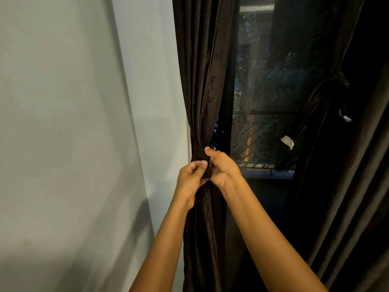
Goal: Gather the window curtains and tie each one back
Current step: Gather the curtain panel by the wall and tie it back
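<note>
Pale grey wall (pixel 73 123) left; dark night window (pixel 259 102) with mesh, railing (pixel 259 135) outside.

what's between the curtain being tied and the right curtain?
Head view: between left curtain and right curtain is the window, a railing outside it, and a white scrap near the right curtain.

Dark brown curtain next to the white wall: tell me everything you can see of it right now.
The dark brown cloth curtain hangs in vertical folds beside the white wall, at the left edge of the dark window. Small embroidered leaf motifs show on it. It is gathered into a narrow waist, where a matching dark fabric tie band wraps round it; below, it falls loosely. The left hand and right hand grip the band at the front.
</note>
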A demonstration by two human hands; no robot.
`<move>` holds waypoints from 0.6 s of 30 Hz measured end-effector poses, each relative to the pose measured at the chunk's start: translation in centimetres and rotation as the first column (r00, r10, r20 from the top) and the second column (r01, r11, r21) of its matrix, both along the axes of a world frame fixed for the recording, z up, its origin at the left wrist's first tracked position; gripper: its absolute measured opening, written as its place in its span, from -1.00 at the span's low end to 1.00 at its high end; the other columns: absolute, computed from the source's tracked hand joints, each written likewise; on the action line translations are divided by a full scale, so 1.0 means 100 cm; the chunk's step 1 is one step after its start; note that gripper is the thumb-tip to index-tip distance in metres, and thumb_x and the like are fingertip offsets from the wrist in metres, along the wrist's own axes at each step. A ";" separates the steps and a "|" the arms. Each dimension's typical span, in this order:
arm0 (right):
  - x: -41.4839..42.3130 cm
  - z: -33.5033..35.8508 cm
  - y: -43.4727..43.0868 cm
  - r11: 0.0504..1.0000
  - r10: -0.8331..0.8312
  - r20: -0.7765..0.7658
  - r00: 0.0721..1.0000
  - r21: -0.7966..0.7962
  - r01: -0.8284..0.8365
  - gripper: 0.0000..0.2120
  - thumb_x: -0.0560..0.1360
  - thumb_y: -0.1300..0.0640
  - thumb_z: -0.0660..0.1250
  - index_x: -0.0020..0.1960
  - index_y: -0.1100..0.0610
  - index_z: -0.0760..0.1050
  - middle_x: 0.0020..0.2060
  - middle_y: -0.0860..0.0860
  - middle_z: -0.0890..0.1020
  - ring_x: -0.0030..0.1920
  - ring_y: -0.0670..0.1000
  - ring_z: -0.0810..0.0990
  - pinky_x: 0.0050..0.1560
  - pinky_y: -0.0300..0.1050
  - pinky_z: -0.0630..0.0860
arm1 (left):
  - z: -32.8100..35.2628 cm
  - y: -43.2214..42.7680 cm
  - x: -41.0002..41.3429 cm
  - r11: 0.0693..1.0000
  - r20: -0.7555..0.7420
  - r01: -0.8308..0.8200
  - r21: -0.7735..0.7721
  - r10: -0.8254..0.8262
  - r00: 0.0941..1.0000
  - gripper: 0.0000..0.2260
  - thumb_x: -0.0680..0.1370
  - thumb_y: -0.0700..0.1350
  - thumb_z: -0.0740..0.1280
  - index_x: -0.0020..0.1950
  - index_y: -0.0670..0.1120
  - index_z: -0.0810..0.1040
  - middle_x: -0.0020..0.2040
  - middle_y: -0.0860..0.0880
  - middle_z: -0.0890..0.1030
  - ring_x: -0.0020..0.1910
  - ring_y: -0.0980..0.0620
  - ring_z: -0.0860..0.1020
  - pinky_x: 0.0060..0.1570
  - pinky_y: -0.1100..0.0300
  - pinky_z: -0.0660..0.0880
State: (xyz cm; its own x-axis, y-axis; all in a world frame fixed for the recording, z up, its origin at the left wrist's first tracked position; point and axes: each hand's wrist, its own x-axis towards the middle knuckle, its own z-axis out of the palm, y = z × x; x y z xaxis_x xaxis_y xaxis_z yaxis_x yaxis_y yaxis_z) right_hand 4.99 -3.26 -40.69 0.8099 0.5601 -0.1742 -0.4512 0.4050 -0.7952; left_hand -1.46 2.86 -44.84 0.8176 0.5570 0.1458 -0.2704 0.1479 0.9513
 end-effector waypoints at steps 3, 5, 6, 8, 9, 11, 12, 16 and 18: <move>0.003 0.005 -0.005 0.985 0.174 -0.125 0.977 0.035 -0.170 -0.84 0.56 0.20 0.21 -0.19 0.14 0.47 -0.17 0.06 0.57 0.17 0.20 0.50 0.38 0.32 -0.01 | 0.001 0.004 0.000 0.995 -0.015 -0.084 0.053 0.085 0.996 -0.82 0.55 -0.10 0.34 0.03 -0.19 0.62 -0.05 -0.16 0.67 -0.04 -0.08 0.63 -0.06 0.08 0.61; 0.005 0.006 -0.009 0.960 0.277 -0.127 0.952 0.086 -0.267 -0.86 0.53 0.17 0.18 -0.17 0.14 0.47 -0.11 0.09 0.59 0.14 0.29 0.50 0.38 0.31 -0.09 | 0.002 0.006 0.001 0.985 -0.027 -0.150 0.085 0.152 0.988 -0.84 0.53 -0.09 0.37 0.01 -0.16 0.62 -0.11 -0.12 0.67 -0.08 -0.05 0.64 -0.08 0.07 0.62; 0.008 0.004 -0.009 0.947 0.312 -0.132 0.941 0.120 -0.297 -0.89 0.47 0.17 0.20 -0.18 0.15 0.47 -0.11 0.11 0.58 0.14 0.31 0.49 0.38 0.30 -0.06 | 0.002 0.006 0.001 0.979 -0.030 -0.177 0.104 0.181 0.983 -0.84 0.52 -0.08 0.38 0.00 -0.15 0.63 -0.12 -0.11 0.68 -0.09 -0.04 0.65 -0.09 0.08 0.62; 0.010 0.003 -0.010 0.925 0.360 -0.154 0.920 0.189 -0.331 -0.89 0.34 0.16 0.19 -0.20 0.17 0.43 -0.10 0.16 0.56 0.17 0.31 0.46 0.29 0.21 0.12 | 0.002 0.005 0.002 0.962 -0.025 -0.222 0.157 0.229 0.973 -0.87 0.50 -0.08 0.41 -0.02 -0.12 0.64 -0.16 -0.08 0.69 -0.12 -0.02 0.66 -0.11 0.10 0.63; 0.012 0.001 -0.010 0.919 0.370 -0.157 0.916 0.209 -0.335 -0.87 0.31 0.15 0.16 -0.20 0.17 0.42 -0.09 0.17 0.55 0.15 0.30 0.46 0.23 0.18 0.16 | 0.001 0.005 0.002 0.952 -0.016 -0.242 0.187 0.250 0.968 -0.88 0.49 -0.07 0.41 -0.04 -0.09 0.64 -0.18 -0.06 0.69 -0.13 -0.01 0.66 -0.11 0.09 0.63; 0.014 -0.001 -0.010 0.906 0.394 -0.140 0.908 0.223 -0.359 -0.85 0.30 0.14 0.13 -0.23 0.18 0.43 -0.08 0.19 0.54 0.13 0.31 0.46 0.25 0.22 0.09 | 0.000 0.003 0.002 0.933 0.003 -0.279 0.226 0.285 0.958 -0.92 0.48 -0.06 0.43 -0.09 -0.04 0.64 -0.20 -0.03 0.69 -0.15 0.02 0.66 -0.12 0.10 0.62; 0.014 -0.002 -0.011 0.900 0.403 -0.137 0.905 0.236 -0.365 -0.81 0.30 0.15 0.12 -0.28 0.21 0.46 -0.09 0.22 0.56 0.12 0.33 0.45 0.28 0.24 0.04 | 0.000 0.002 0.002 0.927 0.010 -0.292 0.236 0.298 0.955 -0.94 0.48 -0.06 0.43 -0.10 -0.02 0.64 -0.21 -0.01 0.68 -0.16 0.02 0.66 -0.14 0.12 0.62; 0.013 -0.005 -0.011 0.872 0.421 -0.138 0.896 0.334 -0.358 -0.72 0.32 0.19 0.09 -0.22 0.36 0.50 -0.13 0.43 0.58 0.05 0.45 0.42 0.37 0.34 -0.07 | 0.004 0.002 0.002 0.914 0.018 -0.309 0.264 0.316 0.949 -0.94 0.47 -0.08 0.44 -0.11 -0.04 0.63 -0.24 0.00 0.66 -0.18 0.05 0.64 -0.26 0.26 0.57; 0.014 -0.008 -0.012 0.850 0.453 -0.109 0.885 0.351 -0.392 -0.56 0.36 0.19 0.09 0.11 0.44 0.43 -0.04 0.50 0.53 0.06 0.47 0.42 0.32 0.39 0.00 | 0.006 0.001 0.001 0.881 0.038 -0.359 0.309 0.365 0.930 -0.90 0.46 -0.05 0.44 -0.09 -0.05 0.61 -0.21 0.02 0.65 -0.18 0.07 0.63 -0.24 0.24 0.58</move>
